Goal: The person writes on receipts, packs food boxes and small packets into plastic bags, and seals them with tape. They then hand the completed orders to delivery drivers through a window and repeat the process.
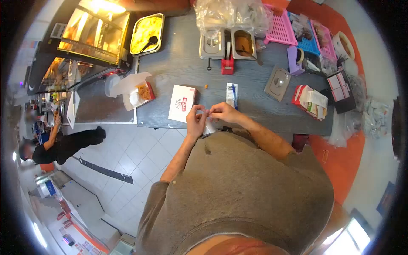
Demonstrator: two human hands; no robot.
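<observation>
One white box (182,104) lies near the hands (225,113), metal pans (211,56) beyond.

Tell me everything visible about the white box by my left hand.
The white box looks like cardboard, with dark and red print on its top. It appears closed and lies flat on the gray table, near the front edge. The left hand overlaps its near right corner in view; contact is unclear.

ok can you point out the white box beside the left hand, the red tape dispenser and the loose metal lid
White box (181,103): head view, on its top.
Red tape dispenser (228,66): head view, on its red base.
Metal lid (278,82): head view, near its middle.
</observation>
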